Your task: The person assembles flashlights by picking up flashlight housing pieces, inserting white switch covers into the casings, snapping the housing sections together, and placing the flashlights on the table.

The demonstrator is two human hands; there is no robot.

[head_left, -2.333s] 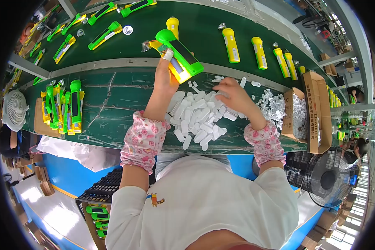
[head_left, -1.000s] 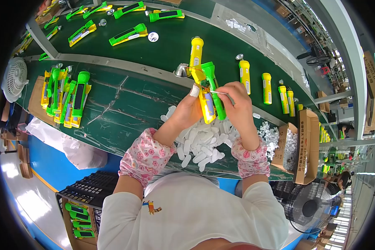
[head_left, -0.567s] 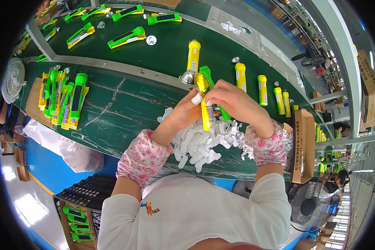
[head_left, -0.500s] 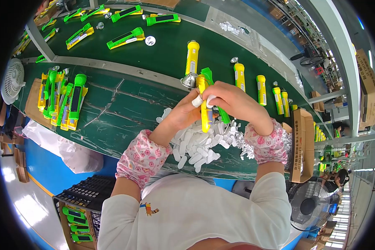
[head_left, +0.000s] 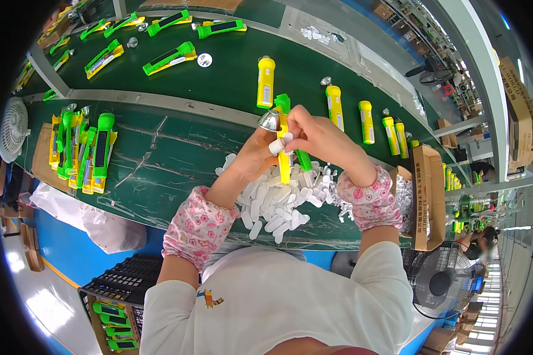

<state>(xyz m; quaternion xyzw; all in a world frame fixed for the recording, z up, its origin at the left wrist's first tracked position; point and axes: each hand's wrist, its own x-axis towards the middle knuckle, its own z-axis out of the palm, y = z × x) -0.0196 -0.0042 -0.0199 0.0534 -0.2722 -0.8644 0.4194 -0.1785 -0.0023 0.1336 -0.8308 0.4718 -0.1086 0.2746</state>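
My left hand is wrapped around a partly assembled flashlight, whose yellow shell and green shell hang apart at the lower end. A silver reflector cup sits at its upper end, beside my left fingers. A white wrap covers my left thumb. Fingers bent, my right hand pinches a small white piece against the yellow shell. Below both hands lies a pile of white oblong plastic pieces on the green table.
Green and yellow flashlights are stacked at left on cardboard. Several yellow flashlights stand along the belt beyond a metal rail. At right is an open carton with small white parts. Fans flank the table.
My right fingers have moved up along the flashlight and turned more downward. The flashlight's shells have tilted slightly in my left hand. The whole view has shifted a little.
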